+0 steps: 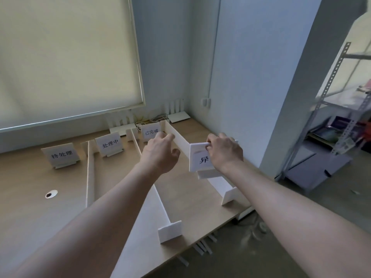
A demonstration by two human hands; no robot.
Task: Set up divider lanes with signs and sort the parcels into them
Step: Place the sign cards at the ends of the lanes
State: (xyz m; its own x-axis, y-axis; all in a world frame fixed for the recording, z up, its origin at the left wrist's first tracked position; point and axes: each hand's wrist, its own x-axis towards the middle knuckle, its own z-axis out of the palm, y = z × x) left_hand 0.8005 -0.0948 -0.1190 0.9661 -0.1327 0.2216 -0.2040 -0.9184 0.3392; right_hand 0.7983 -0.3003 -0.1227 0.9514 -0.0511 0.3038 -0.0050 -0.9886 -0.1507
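Item: fourth sign (200,157), white card on a white foot, black character 异 showing, the rest of its print covered by the right hand (224,152). Position: far right of the desk (40,187), just right of the right divider (180,141), held tilted, with its foot (206,174) close over the desk top; whether it touches cannot be told. Grip: right hand pinches the card's top edge, fingers curled over it.

Item: left hand (160,151). Fingertips rest on the top edge of the right divider, thumb apart below; fingers bent, nothing enclosed.

Item: three dividers, white boards standing on edge with cross feet, running from the window side toward the near edge. Left divider (90,173), middle divider (160,203), right divider as above. Near foot of the middle divider (170,231) stands close to the desk's near edge; near foot of the right divider (230,197) likewise close to the right corner.

Item: three standing signs at the far ends of the lanes: 待处理 (61,155) left of the left divider, 处理中 (109,144) between left and middle, 已完成 (151,132) between middle and right.

Room: the lanes lie open along their length, wood top bare between boards. A cable hole (51,194) sits in the leftmost lane. Right lane is narrow, bounded by the desk's right edge.

Surroundings: roller blind (66,57) behind; metal shelf (331,117) right of the desk; white strips (202,245) on the floor below the near edge.
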